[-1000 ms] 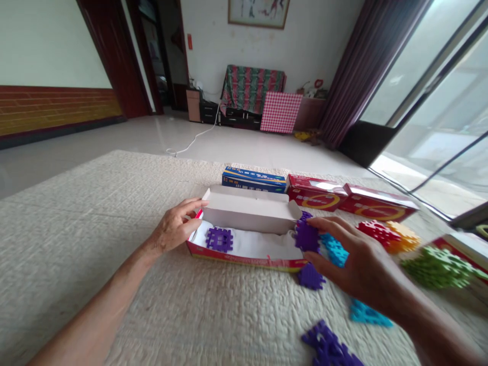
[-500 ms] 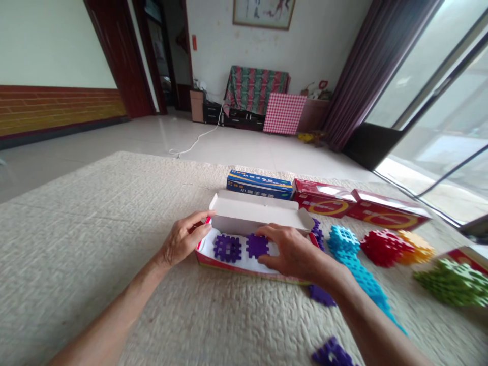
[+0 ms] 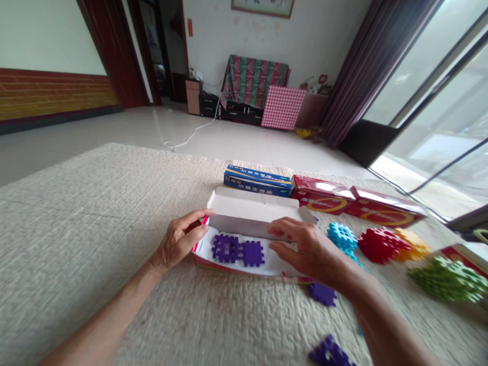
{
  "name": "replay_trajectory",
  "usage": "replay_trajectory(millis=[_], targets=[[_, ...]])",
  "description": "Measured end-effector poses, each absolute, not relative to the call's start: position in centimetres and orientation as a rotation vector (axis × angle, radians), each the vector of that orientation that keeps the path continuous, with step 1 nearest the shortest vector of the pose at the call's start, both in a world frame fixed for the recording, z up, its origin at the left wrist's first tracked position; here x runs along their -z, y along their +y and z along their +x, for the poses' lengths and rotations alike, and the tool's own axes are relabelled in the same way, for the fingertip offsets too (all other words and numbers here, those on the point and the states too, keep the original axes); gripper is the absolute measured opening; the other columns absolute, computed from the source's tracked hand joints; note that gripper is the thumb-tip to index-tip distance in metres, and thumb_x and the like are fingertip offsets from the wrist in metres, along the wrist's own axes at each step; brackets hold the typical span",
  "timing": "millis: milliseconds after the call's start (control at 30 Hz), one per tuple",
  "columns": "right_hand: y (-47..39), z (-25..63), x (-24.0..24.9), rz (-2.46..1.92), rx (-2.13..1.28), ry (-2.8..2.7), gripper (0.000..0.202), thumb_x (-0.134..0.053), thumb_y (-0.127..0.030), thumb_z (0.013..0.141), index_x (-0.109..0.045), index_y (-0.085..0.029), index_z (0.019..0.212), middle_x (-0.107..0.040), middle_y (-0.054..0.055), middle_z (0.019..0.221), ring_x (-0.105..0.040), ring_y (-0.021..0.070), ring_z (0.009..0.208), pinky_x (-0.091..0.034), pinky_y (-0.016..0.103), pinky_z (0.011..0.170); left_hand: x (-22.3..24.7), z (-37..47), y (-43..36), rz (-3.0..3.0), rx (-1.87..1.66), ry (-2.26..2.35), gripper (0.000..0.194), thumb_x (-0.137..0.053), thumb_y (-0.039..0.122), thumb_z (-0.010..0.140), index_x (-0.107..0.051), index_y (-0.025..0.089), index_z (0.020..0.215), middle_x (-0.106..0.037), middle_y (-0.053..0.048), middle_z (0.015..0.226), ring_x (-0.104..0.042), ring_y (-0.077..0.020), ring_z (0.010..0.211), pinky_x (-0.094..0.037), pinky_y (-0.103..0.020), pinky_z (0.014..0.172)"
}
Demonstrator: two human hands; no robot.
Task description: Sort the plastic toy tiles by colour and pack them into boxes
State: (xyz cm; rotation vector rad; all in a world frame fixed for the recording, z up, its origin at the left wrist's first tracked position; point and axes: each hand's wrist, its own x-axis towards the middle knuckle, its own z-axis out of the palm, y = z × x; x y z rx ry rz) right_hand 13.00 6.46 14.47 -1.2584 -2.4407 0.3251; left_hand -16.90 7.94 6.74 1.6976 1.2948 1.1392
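A red box with its white lid flap raised lies on the textured mat. Inside, on white lining, a purple piece with window-like holes sits beside a solid purple square piece. My left hand grips the box's left end between thumb and fingers. Over the right part of the box is my right hand, its thumb and fingers apart and nothing between them. More purple pieces, one solid and one nearer me, lie on the mat at the right.
Behind the box stand a blue box and two red boxes. To the right are piles of light blue, red, orange and green pieces. A white cable runs over the floor beyond the mat.
My right hand has let go of the solid purple piece and moved right, away from it. That piece now lies closer to the holed one. My left hand keeps its hold.
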Motion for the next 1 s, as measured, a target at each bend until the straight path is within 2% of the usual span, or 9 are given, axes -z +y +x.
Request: replay_trajectory(millis=[233, 367, 500, 633, 833, 1000], targets=[[6.3, 17.4, -15.3, -1.249, -0.071, -2.241, 0.015, -0.053, -0.023, 0.09, -0.066, -0.019, 0.095, -0.073, 0.004, 0.089, -0.067, 0.0153, 0.077, -0.051, 0.028, 0.068, -6.4, -16.9, 7.8, 1.683, -1.179, 1.324, 0.051, -0.057, 0.044, 0.082, -0.066, 0.013, 0.121, -0.066, -0.002, 0.076, -0.056, -0.0142, 0.062, -0.043, -0.023, 0.056], [7.0, 18.1, -15.2, -1.221, -0.078, -2.294, 0.017, -0.052, -0.023, 0.091, -0.068, -0.02, 0.095, -0.073, 0.004, 0.089, -0.068, 0.0156, 0.077, -0.052, 0.029, 0.069, -6.5, -16.9, 7.4, 1.648, -1.161, 1.343, 0.05, -0.058, 0.044, 0.08, -0.066, 0.014, 0.12, -0.071, -0.005, 0.085, -0.062, -0.0173, 0.069, -0.047, -0.024, 0.06], [8.4, 17.8, -15.6, -1.177, -0.132, -2.38, 0.017, -0.052, -0.024, 0.091, -0.069, -0.021, 0.093, -0.073, 0.003, 0.087, -0.067, 0.0145, 0.073, -0.05, 0.027, 0.067, -6.6, -17.1, 7.1, 1.53, -1.156, 1.387, 0.051, -0.061, 0.044, 0.078, -0.067, 0.015, 0.119, -0.073, -0.006, 0.086, -0.064, -0.0184, 0.068, -0.048, -0.025, 0.058], [9.1, 18.2, -17.0, -1.155, -0.056, -2.346, 0.019, -0.052, -0.024, 0.09, -0.07, -0.02, 0.094, -0.073, 0.004, 0.088, -0.066, 0.0144, 0.075, -0.05, 0.028, 0.07, -6.8, -17.3, 7.2, 1.43, -1.177, 1.414, 0.051, -0.066, 0.043, 0.072, -0.07, 0.015, 0.114, -0.074, -0.005, 0.079, -0.064, -0.0192, 0.062, -0.047, -0.025, 0.053], [7.7, 21.3, -18.4, -1.31, 0.123, -2.168, 0.02, -0.051, -0.024, 0.089, -0.07, -0.019, 0.091, -0.071, 0.001, 0.08, -0.062, 0.0118, 0.068, -0.047, 0.026, 0.067, -7.6, -16.8, 6.9, 1.255, -1.317, 1.398, 0.045, -0.075, 0.04, 0.063, -0.073, 0.016, 0.101, -0.074, -0.002, 0.075, -0.061, -0.017, 0.06, -0.043, -0.022, 0.051], [8.9, 23.1, -17.0, -1.512, 0.14, -2.266, 0.025, -0.049, -0.014, 0.083, -0.072, -0.019, 0.094, -0.073, 0.004, 0.087, -0.065, 0.0153, 0.075, -0.046, 0.027, 0.07, -8.0, -16.5, 7.1, 1.232, -1.311, 1.398, 0.04, -0.076, 0.04, 0.063, -0.072, 0.017, 0.095, -0.069, 0.002, 0.063, -0.055, -0.0132, 0.052, -0.039, -0.02, 0.049]])
